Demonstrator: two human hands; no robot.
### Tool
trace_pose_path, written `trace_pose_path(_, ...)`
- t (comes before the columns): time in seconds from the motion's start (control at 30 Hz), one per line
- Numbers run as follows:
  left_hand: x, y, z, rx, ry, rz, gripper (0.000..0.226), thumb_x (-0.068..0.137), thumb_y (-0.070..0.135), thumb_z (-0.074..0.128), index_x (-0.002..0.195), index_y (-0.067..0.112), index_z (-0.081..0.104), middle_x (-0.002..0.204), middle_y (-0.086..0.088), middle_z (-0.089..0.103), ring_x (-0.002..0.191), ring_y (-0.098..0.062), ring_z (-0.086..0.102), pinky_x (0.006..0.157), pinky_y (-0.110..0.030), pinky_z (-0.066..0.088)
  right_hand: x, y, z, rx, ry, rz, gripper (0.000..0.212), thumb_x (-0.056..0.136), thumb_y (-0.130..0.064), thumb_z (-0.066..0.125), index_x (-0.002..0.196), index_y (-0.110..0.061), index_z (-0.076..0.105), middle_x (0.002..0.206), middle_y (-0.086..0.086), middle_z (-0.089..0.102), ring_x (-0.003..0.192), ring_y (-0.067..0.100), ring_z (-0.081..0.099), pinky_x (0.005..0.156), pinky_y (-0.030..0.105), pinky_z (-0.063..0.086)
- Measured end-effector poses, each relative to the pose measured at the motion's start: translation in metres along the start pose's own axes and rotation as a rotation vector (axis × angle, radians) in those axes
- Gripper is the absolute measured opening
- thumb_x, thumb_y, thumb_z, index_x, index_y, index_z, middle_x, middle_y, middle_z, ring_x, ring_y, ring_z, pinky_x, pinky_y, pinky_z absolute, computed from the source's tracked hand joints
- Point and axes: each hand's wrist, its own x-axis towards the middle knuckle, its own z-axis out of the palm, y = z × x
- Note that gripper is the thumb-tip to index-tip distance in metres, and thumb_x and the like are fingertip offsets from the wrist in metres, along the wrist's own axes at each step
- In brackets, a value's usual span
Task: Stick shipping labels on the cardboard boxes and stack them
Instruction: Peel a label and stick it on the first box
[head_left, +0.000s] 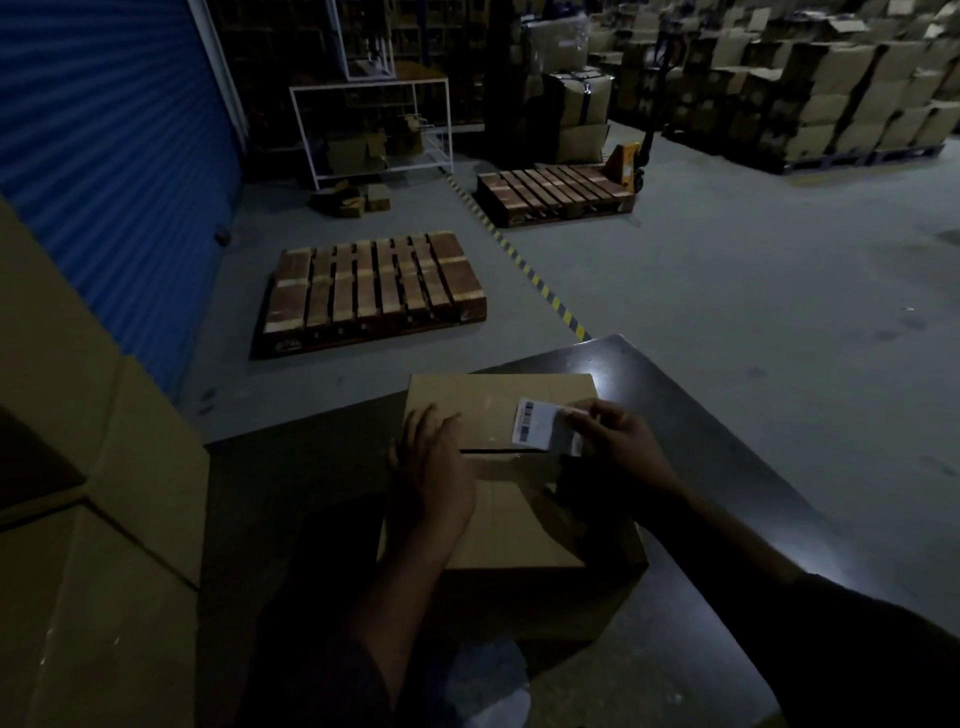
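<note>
A closed brown cardboard box (498, 410) lies on a dark table (727, 467) right in front of me. My left hand (436, 467) rests flat on the box's top, near its left edge, fingers spread. My right hand (618, 436) pinches a white shipping label (537, 423) with a barcode, holding it over the far right part of the box top. I cannot tell whether the label touches the cardboard.
Large cardboard boxes (104, 519) are stacked close at my left. On the grey floor beyond lie two wooden pallets (374, 286) (556, 195), a yellow pallet jack (631, 161) and a striped floor line (540, 280). Stacks of boxes (831, 88) fill the far right.
</note>
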Motion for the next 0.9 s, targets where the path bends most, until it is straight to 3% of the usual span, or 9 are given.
trace_pose_path(0.07, 0.001, -0.003, -0.001, -0.017, 0.003, 0.015, 0.056, 0.096, 0.003, 0.054, 0.148, 0.026, 0.057, 0.167, 0.000, 0.035, 0.160, -0.019, 0.017, 0.127, -0.050, 0.011, -0.005, 0.001, -0.004, 0.054, 0.037, 0.012, 0.020, 0.098, -0.030, 0.062, 0.104, -0.013, 0.070, 0.112, 0.006, 0.070, 0.106, 0.025, 0.067, 0.084, 0.042, 0.060)
trace_pose_path(0.17, 0.002, -0.003, 0.001, 0.006, 0.008, 0.014, 0.054, 0.098, 0.006, 0.054, 0.148, 0.027, 0.056, 0.166, 0.001, 0.036, 0.159, -0.018, 0.019, 0.128, -0.049, 0.010, -0.015, 0.004, -0.004, 0.117, 0.069, 0.041, 0.019, 0.095, -0.029, 0.065, 0.103, -0.012, 0.071, 0.116, 0.010, 0.067, 0.107, 0.026, 0.066, 0.076, 0.034, 0.059)
trace_pose_path(0.33, 0.004, -0.007, 0.014, -0.021, 0.123, 0.037, 0.042, 0.097, 0.001, 0.056, 0.132, 0.021, 0.069, 0.151, -0.003, 0.054, 0.151, -0.022, 0.034, 0.129, -0.058, -0.003, -0.039, 0.011, -0.016, 0.300, 0.168, 0.122, 0.021, 0.094, -0.021, 0.066, 0.106, -0.005, 0.072, 0.112, 0.013, 0.072, 0.106, 0.030, 0.069, 0.070, 0.030, 0.057)
trace_pose_path(0.4, 0.003, -0.004, 0.018, 0.037, 0.200, 0.111, 0.037, 0.094, 0.003, 0.063, 0.125, 0.021, 0.072, 0.141, -0.004, 0.060, 0.145, -0.025, 0.042, 0.125, -0.065, 0.011, -0.054, 0.013, -0.028, 0.305, 0.209, 0.155, 0.022, 0.096, -0.021, 0.064, 0.107, -0.005, 0.072, 0.109, 0.008, 0.074, 0.105, 0.026, 0.069, 0.074, 0.032, 0.056)
trace_pose_path(0.5, -0.021, 0.032, 0.020, -0.061, 0.228, 0.231, 0.032, 0.090, 0.004, 0.068, 0.120, 0.015, 0.071, 0.131, -0.009, 0.064, 0.131, -0.034, 0.052, 0.113, -0.058, 0.038, -0.079, 0.018, -0.053, 0.334, 0.313, 0.206, 0.014, 0.094, -0.018, 0.065, 0.097, -0.007, 0.073, 0.103, 0.008, 0.075, 0.099, 0.023, 0.069, 0.084, 0.037, 0.056)
trace_pose_path(0.57, -0.047, 0.069, 0.021, -0.135, 0.211, 0.346, 0.028, 0.091, 0.009, 0.070, 0.119, 0.014, 0.069, 0.125, -0.009, 0.065, 0.121, -0.033, 0.054, 0.104, -0.050, 0.045, -0.097, 0.022, -0.073, 0.349, 0.405, 0.231, 0.008, 0.092, -0.015, 0.066, 0.090, -0.010, 0.073, 0.098, 0.007, 0.076, 0.097, 0.024, 0.068, 0.085, 0.038, 0.053)
trace_pose_path(0.7, -0.095, 0.144, 0.049, -0.290, 0.087, 0.533, 0.029, 0.095, 0.015, 0.069, 0.124, 0.016, 0.068, 0.123, -0.002, 0.063, 0.116, -0.022, 0.054, 0.096, -0.034, 0.045, -0.137, 0.035, -0.118, 0.415, 0.580, 0.288, 0.003, 0.091, -0.010, 0.065, 0.090, -0.009, 0.067, 0.103, 0.013, 0.075, 0.097, 0.025, 0.067, 0.092, 0.039, 0.048)
trace_pose_path(0.9, -0.161, 0.224, 0.111, -0.440, -0.141, 0.738, 0.029, 0.096, 0.011, 0.068, 0.124, 0.018, 0.067, 0.121, 0.001, 0.062, 0.111, -0.022, 0.058, 0.096, -0.037, 0.050, -0.211, 0.077, -0.195, 0.487, 0.885, 0.377, 0.004, 0.089, -0.010, 0.067, 0.085, -0.012, 0.069, 0.084, 0.009, 0.069, 0.085, 0.020, 0.060, 0.083, 0.037, 0.045)
